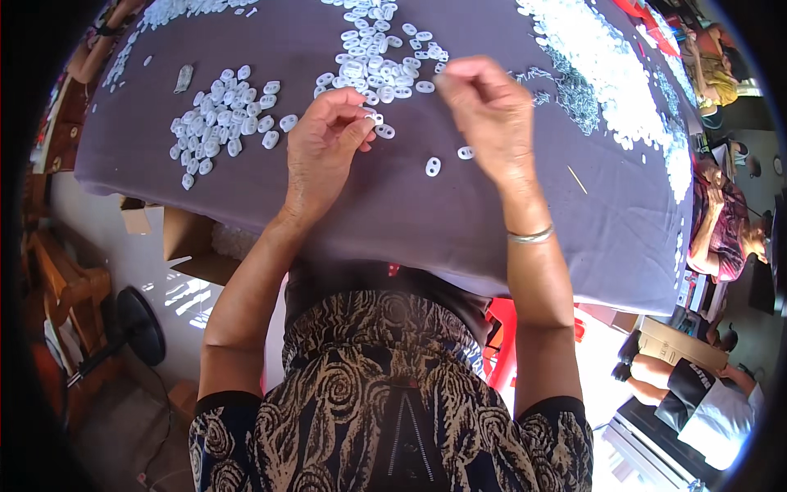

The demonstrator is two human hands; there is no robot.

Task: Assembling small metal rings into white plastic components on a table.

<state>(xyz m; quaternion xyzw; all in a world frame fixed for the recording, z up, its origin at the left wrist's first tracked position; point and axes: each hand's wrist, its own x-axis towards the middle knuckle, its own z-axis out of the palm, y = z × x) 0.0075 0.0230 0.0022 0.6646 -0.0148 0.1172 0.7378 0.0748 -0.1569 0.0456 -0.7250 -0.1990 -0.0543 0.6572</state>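
My left hand (324, 139) pinches a small white oval plastic piece with two holes (376, 119) between thumb and fingertips. Another such white piece (385, 131) lies just under those fingers. Over the cloth to the right, my right hand (492, 111) is closed, thumb against fingers, and slightly blurred. Whatever it may hold is too small to make out. Beyond my hands spreads a heap of white two-hole pieces (381, 70). Loose ones lie by my right hand, one of them a white oval piece (433, 166). Small metal screws (578, 98) are piled right of that hand.
A second pile of white pieces (217, 119) sits at left on the dark tablecloth (369, 213). Small white parts (615, 74) form a large heap at right. A thin yellow stick (578, 179) lies nearer. Other people sit around the table, including a person in a plaid shirt (721, 221).
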